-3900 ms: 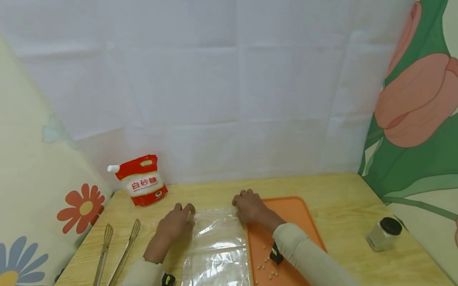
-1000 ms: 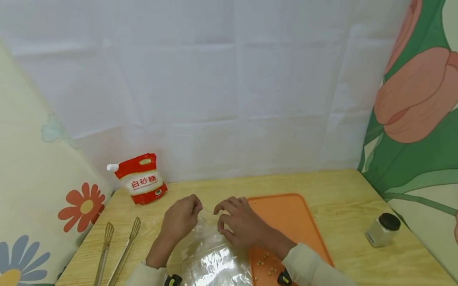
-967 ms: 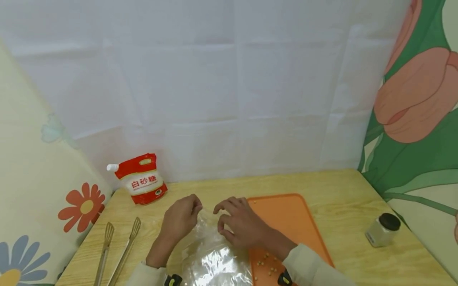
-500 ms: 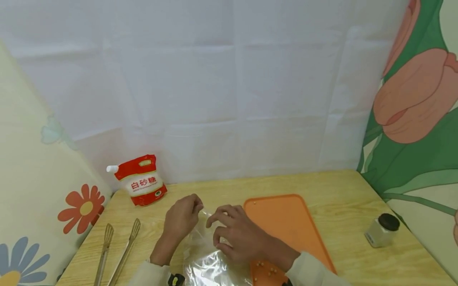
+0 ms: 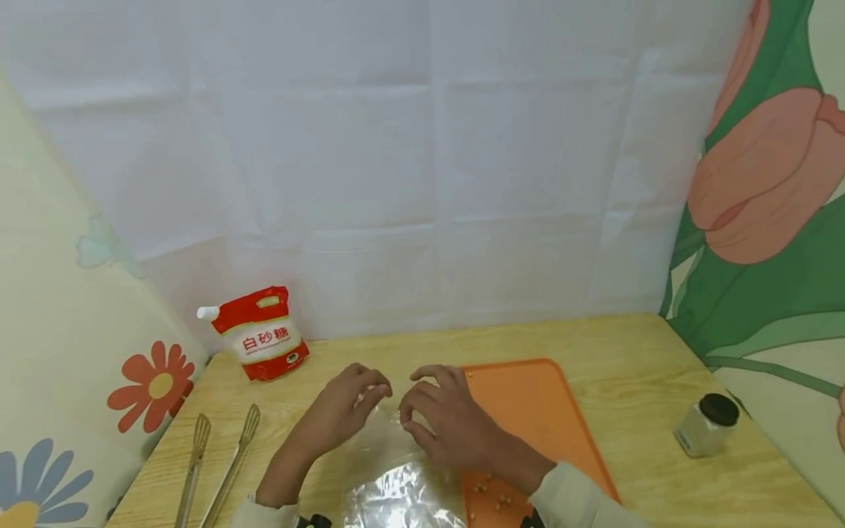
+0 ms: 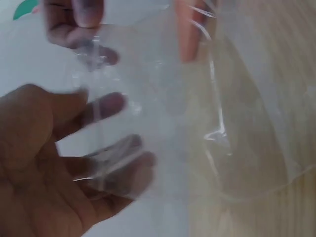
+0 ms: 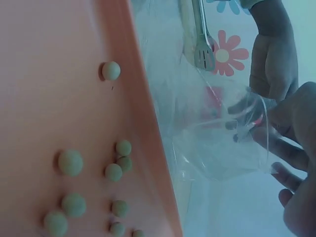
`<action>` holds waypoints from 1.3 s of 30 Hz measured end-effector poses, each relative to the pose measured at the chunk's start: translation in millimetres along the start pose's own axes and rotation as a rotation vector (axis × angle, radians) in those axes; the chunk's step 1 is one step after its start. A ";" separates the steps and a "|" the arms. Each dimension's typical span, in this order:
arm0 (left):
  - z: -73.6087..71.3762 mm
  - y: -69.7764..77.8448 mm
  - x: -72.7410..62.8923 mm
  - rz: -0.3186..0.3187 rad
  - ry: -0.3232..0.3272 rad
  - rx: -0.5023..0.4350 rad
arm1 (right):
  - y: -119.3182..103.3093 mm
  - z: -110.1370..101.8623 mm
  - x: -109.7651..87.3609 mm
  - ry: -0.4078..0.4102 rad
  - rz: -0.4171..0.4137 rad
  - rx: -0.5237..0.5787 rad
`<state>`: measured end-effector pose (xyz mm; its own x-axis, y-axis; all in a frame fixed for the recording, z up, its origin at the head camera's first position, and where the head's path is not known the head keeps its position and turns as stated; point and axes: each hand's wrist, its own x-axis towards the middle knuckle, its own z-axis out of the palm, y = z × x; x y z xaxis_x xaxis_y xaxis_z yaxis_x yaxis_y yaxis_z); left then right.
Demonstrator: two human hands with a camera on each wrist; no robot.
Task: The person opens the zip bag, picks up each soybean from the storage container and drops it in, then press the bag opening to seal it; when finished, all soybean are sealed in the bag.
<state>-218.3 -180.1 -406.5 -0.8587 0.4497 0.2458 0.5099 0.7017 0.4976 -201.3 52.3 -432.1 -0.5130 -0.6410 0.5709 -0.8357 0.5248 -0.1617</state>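
Observation:
A clear plastic bag (image 5: 399, 491) lies toward me at the near middle of the table, its far end raised between my hands. With thumb and fingers at that edge, my left hand (image 5: 339, 414) pinches the film; in the left wrist view several of its fingers show through the bag (image 6: 163, 113). My right hand (image 5: 452, 422) pinches the same edge from the other side, fingers bent, above the orange tray's left border. The right wrist view shows the bag (image 7: 217, 143) stretched beside the tray, both hands at its end.
An orange tray (image 5: 521, 411) with several pale little balls (image 5: 504, 501) sits right of the bag. Metal tongs (image 5: 227, 469) lie at left. A red-and-white sugar pouch (image 5: 264, 337) stands at the back left, a black-lidded jar (image 5: 706, 427) at far right. Fabric walls surround the table.
Earlier the bag lay flat with my hands at its far corners; its far end is now lifted. Since half a second ago, my left fingers have spread and my right hand has shifted slightly away.

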 end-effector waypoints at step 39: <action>-17.3 -11.2 -36.1 0.173 0.088 0.088 | 18.3 -9.3 -10.4 0.055 -0.073 -0.213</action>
<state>-193.9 -213.7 -406.5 -0.7572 0.5201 0.3951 0.6492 0.6656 0.3681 -209.5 73.8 -433.5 -0.4365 -0.6529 0.6190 -0.8068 0.5886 0.0519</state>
